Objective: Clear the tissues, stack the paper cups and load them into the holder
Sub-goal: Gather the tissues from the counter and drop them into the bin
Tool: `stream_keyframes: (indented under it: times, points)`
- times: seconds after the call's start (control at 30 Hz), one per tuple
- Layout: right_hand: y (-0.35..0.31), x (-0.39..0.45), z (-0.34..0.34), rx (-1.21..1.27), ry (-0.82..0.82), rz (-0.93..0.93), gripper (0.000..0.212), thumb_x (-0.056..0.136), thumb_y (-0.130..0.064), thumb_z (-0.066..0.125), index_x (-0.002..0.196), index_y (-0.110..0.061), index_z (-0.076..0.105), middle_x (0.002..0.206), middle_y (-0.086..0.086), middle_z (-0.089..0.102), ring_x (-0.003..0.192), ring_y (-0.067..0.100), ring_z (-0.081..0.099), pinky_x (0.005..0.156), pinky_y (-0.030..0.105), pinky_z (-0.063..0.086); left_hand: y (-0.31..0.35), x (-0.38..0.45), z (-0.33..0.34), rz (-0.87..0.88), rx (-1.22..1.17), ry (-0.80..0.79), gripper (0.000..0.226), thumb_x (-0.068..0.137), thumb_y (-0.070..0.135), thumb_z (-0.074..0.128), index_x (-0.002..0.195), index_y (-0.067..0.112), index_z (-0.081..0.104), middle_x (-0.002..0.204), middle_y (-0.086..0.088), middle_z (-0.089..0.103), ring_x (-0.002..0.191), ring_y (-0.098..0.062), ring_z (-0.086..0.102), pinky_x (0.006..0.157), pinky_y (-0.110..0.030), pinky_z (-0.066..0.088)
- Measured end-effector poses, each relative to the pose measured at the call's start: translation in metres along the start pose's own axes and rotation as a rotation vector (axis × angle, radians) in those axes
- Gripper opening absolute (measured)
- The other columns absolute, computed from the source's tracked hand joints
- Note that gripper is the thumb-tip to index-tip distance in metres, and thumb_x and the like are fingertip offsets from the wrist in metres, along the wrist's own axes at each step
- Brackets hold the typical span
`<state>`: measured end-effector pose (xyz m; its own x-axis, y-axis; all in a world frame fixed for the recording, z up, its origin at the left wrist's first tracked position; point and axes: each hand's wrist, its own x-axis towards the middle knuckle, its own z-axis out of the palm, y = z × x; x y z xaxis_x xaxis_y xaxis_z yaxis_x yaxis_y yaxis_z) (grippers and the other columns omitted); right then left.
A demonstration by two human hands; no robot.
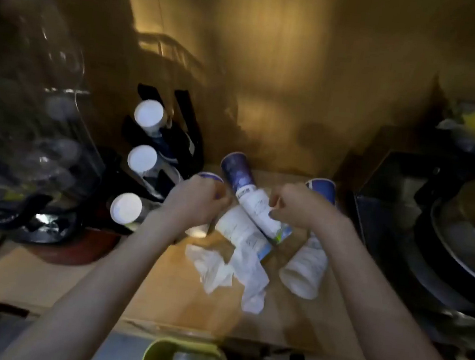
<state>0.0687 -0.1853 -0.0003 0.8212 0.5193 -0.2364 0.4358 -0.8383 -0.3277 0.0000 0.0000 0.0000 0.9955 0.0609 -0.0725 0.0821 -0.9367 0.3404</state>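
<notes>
At the far left stands a clear plastic rack [26, 102], blurred. Just right of it a black cup holder [176, 131] leans against the wall, with three white cup bottoms [148, 113] showing in its slots, one above another.

The left hand [198, 199] is closed into a loose fist over a blue-rimmed cup [210, 176] that lies on the wooden counter [158, 289]; the picture is too blurred to tell whether the fingers actually grip it. Between the hands a long stack of cups [246, 192] lies tilted, its blue end toward the wall and its white end toward the right hand. Under it lies another white cup [239, 230] on its side.

Crumpled white tissues [229, 270] lie on the counter just in front of these cups, touching the lower one.

The right hand [298, 207] is curled shut with its fingertips against the white end of the stack, seemingly pinching it. Beyond it stands a blue cup [322, 189], and near its wrist a white cup [306, 267] lies with its mouth toward the camera.

At the far right sit dark pans [461, 235], piled up.
</notes>
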Motion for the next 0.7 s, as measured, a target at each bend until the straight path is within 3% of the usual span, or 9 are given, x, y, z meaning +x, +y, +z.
stream_keyframes:
  times: [0.07, 0.2, 0.33, 0.43, 0.5, 0.6, 0.7]
  points:
    - [0.001, -0.004, 0.032, 0.044, 0.000, 0.009, 0.023, 0.084, -0.022, 0.057, 0.106, -0.014, 0.060, 0.107, 0.012, 0.064, 0.098, 0.030, 0.059, 0.078, 0.033, 0.044, -0.008, -0.009, 0.030, -0.056, -0.016, -0.055, 0.030, 0.089, 0.034, 0.047, 0.093, 0.009, 0.064, 0.091, -0.019, 0.067, 0.087, -0.035, 0.062, 0.066, -0.035, 0.043]
    - [0.010, -0.016, 0.112, 0.065, 0.076, -0.022, 0.029, 0.086, -0.019, 0.052, 0.113, -0.012, 0.058, 0.114, 0.012, 0.062, 0.102, 0.030, 0.058, 0.083, 0.037, 0.048, -0.030, -0.032, 0.102, -0.139, -0.052, -0.171, 0.029, 0.091, 0.028, 0.045, 0.110, 0.010, 0.058, 0.114, -0.019, 0.060, 0.105, -0.036, 0.055, 0.082, -0.040, 0.046]
    - [0.012, -0.026, 0.165, 0.013, 0.103, -0.064, 0.034, 0.087, -0.016, 0.043, 0.119, -0.010, 0.055, 0.117, 0.011, 0.060, 0.109, 0.032, 0.054, 0.089, 0.039, 0.047, -0.044, -0.047, 0.155, -0.115, 0.042, -0.247, 0.047, 0.094, 0.025, 0.040, 0.138, 0.013, 0.029, 0.150, -0.012, 0.026, 0.136, -0.030, 0.026, 0.107, -0.044, 0.034]
    - [0.016, -0.037, 0.197, 0.041, 0.173, -0.070, 0.045, 0.077, -0.019, 0.035, 0.115, -0.010, 0.059, 0.109, 0.011, 0.068, 0.100, 0.032, 0.063, 0.082, 0.042, 0.056, -0.048, -0.056, 0.186, -0.082, 0.128, -0.283, 0.054, 0.095, 0.023, 0.037, 0.143, 0.021, 0.013, 0.157, -0.004, 0.004, 0.144, -0.027, 0.004, 0.114, -0.044, 0.021]
    - [0.022, -0.041, 0.211, 0.000, 0.107, -0.080, 0.052, 0.074, -0.019, 0.036, 0.121, -0.014, 0.055, 0.119, 0.012, 0.065, 0.106, 0.030, 0.062, 0.087, 0.043, 0.054, -0.054, -0.064, 0.200, -0.054, 0.107, -0.257, 0.055, 0.092, 0.016, 0.042, 0.142, 0.019, 0.020, 0.156, -0.007, 0.013, 0.143, -0.031, 0.014, 0.110, -0.047, 0.027]
    - [0.031, -0.044, 0.224, -0.104, 0.010, -0.093, 0.053, 0.070, -0.019, 0.049, 0.123, -0.022, 0.055, 0.121, 0.006, 0.066, 0.104, 0.023, 0.064, 0.083, 0.032, 0.055, -0.061, -0.071, 0.211, -0.023, 0.125, -0.169, 0.059, 0.069, 0.009, 0.071, 0.124, 0.017, 0.051, 0.134, -0.010, 0.055, 0.118, -0.034, 0.055, 0.082, -0.044, 0.053]
    - [0.036, -0.046, 0.230, -0.152, -0.024, -0.092, 0.049, 0.070, -0.016, 0.049, 0.118, -0.023, 0.059, 0.114, 0.002, 0.069, 0.098, 0.021, 0.066, 0.075, 0.030, 0.056, -0.062, -0.078, 0.212, -0.078, 0.036, -0.140, 0.047, 0.067, 0.006, 0.069, 0.112, 0.015, 0.060, 0.124, -0.012, 0.063, 0.111, -0.037, 0.059, 0.076, -0.046, 0.055]
